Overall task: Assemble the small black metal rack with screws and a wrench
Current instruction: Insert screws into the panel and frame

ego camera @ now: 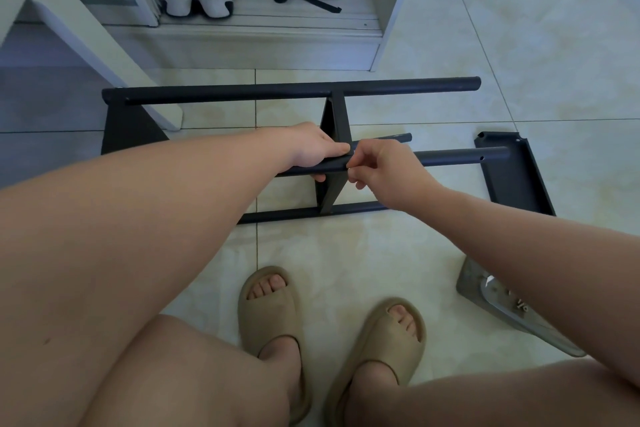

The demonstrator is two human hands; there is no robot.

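The black metal rack [294, 90] lies partly built on the tiled floor, with long tubes running left to right and a flat middle bracket [334, 135] across them. My left hand [311, 152] grips the middle tube [460, 158] just left of the bracket. My right hand [381, 166] pinches something small at the joint of tube and bracket; what it holds is hidden by my fingers. A loose black end panel [516, 177] lies on the floor past the tubes' right ends. No wrench is visible.
A clear plastic bag with screws [512, 308] lies on the floor at the right, partly under my right forearm. A white cabinet [270, 42] with shoes and a bag stands behind the rack. My feet in beige slippers [273, 319] are close in front.
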